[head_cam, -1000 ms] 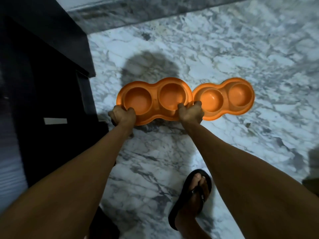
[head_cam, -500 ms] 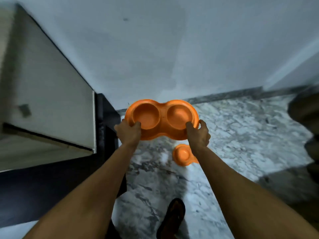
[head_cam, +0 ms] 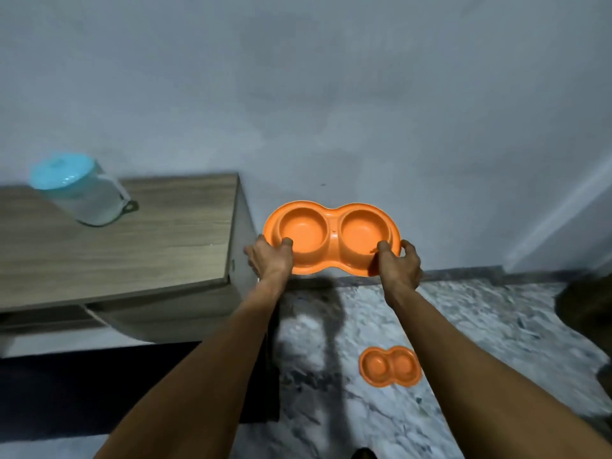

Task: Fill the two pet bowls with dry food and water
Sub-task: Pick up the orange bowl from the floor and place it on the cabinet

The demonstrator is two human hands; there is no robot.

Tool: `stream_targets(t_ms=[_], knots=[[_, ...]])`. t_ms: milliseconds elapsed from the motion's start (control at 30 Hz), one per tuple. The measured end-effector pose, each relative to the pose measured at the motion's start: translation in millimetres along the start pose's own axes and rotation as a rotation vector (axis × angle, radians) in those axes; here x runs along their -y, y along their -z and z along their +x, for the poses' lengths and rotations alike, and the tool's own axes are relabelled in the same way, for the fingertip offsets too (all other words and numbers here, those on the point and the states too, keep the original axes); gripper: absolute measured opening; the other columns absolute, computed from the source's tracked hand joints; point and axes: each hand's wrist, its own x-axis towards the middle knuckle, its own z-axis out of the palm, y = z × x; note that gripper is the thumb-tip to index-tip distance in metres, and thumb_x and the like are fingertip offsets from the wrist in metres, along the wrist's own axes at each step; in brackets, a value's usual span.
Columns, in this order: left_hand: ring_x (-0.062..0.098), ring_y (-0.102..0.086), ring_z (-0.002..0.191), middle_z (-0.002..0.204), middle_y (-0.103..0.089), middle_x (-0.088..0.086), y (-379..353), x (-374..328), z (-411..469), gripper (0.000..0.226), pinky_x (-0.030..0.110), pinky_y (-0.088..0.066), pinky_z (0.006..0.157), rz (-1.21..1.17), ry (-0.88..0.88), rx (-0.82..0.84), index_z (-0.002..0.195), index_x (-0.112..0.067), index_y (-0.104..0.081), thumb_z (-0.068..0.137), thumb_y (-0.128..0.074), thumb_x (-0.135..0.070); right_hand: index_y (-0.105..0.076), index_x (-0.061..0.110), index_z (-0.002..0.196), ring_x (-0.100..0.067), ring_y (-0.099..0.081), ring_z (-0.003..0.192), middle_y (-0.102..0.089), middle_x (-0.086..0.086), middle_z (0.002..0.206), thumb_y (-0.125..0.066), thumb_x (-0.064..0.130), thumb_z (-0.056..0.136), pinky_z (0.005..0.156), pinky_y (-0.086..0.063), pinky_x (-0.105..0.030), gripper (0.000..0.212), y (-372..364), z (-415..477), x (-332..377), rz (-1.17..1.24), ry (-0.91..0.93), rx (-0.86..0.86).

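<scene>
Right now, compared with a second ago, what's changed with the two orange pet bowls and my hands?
The held double bowl rose off the marble floor, away from its twin, up beside the wooden cabinet top. Nothing was let go: left hand and right hand still grip its ends. The other double bowl stays on the floor; both remain empty.

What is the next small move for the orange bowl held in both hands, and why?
Probably set the double bowl on the wooden cabinet top, near the blue-lidded jar. The left hand and right hand grip its ends, its cups look empty, and it hangs just beside that top.
</scene>
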Motion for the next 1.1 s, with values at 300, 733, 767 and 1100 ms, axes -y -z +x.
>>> stream_targets(t_ms=[300, 733, 767, 1100], knots=[[0.036, -0.061, 0.104, 0.119, -0.057, 0.017, 189, 39, 32, 0.037, 0.043, -0.052, 0.09, -0.103, -0.005, -0.095, 0.11, -0.003, -0.066, 0.082, -0.07, -0.027, -0.048, 0.023, 0.142, -0.037, -0.052, 0.122, -0.057, -0.013, 0.135, -0.062, 0.041, 0.086, 0.105, -0.043, -0.055, 0.06, -85, -164, 20, 0.006, 0.085, 0.069], [0.035, -0.063, 0.099, 0.116, -0.061, 0.017, 419, 135, 133, 0.039, 0.048, -0.054, 0.091, -0.147, 0.095, -0.308, 0.106, -0.005, -0.068, 0.076, -0.072, -0.029, -0.048, 0.02, 0.141, -0.034, -0.051, 0.125, -0.056, -0.012, 0.137, -0.063, 0.039, 0.09, 0.103, -0.043, -0.049, 0.056, -270, -339, 19, -0.024, 0.137, 0.333], [0.036, -0.062, 0.099, 0.117, -0.061, 0.018, 431, 142, 144, 0.039, 0.047, -0.054, 0.091, -0.141, 0.099, -0.324, 0.107, -0.004, -0.068, 0.077, -0.072, -0.028, -0.049, 0.02, 0.14, -0.033, -0.051, 0.125, -0.056, -0.012, 0.136, -0.064, 0.038, 0.09, 0.103, -0.043, -0.048, 0.055, -287, -346, 18, -0.02, 0.133, 0.354], [0.039, -0.06, 0.105, 0.118, -0.06, 0.02, 513, 192, 266, 0.043, 0.048, -0.051, 0.094, -0.068, 0.169, -0.369, 0.111, -0.001, -0.067, 0.079, -0.072, -0.03, -0.047, 0.022, 0.141, -0.035, -0.052, 0.125, -0.057, -0.011, 0.135, -0.066, 0.045, 0.086, 0.106, -0.043, -0.053, 0.063, -453, -382, 10, -0.119, 0.089, 0.408]])
